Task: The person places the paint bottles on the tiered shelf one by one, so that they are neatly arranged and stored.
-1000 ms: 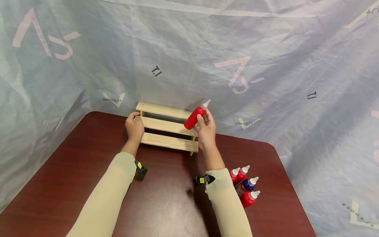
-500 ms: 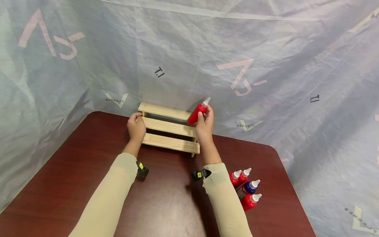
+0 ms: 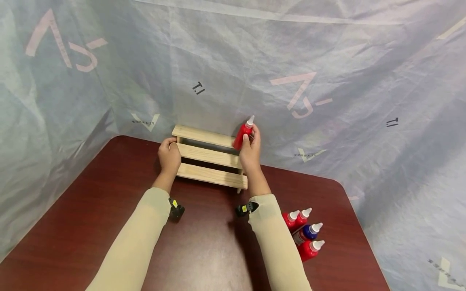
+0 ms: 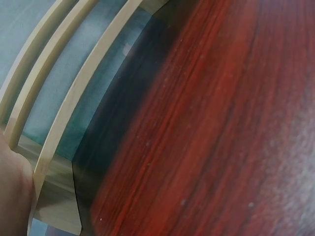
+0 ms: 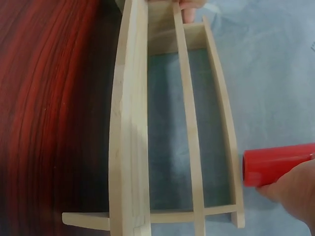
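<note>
Red-brown table, printed sheeting behind, wooden rack, held red bottle

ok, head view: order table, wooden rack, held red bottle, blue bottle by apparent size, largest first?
1. table
2. wooden rack
3. held red bottle and blue bottle: too alike to rank; each is partly hidden, and nearness to the camera may differ.

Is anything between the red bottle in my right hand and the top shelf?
Nothing visible: your right hand holds the bottle, its base close to the right end of the top shelf.
</note>
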The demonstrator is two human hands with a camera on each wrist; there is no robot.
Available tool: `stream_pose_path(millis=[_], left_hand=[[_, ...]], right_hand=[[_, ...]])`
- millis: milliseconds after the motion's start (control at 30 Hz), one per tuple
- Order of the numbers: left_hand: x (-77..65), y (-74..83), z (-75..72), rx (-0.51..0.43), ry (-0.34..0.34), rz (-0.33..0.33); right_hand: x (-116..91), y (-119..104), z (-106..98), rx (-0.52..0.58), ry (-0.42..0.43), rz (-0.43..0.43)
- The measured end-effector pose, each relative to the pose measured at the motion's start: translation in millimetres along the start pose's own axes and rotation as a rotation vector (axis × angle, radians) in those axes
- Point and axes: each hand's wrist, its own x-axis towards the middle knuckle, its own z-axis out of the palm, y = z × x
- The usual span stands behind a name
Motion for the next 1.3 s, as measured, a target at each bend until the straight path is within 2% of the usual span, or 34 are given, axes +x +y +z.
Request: stream_pose_path(millis=[233,533,967,1300], left_hand=[[1.6,0.3,-3.0,-0.007,0.021,0.002],[3.0,-3.8,-7.2,0.006,0.006,0.003],[4.4,-5.7,-13.0,-0.009,0.028,0.011],[8.3,-7.6,-11.3,-0.044,-0.007,0.018]], right_hand=[[5.4,2.2,2.4,0.005,-0.034,0.008],[12.2,6.1,4.3,-0.031,-0.099,0.053],[15.8,16.7,11.6,-0.134,-0.084,-0.006],[17.4,21.2,9.8,-0.203,-0.079,-0.068]])
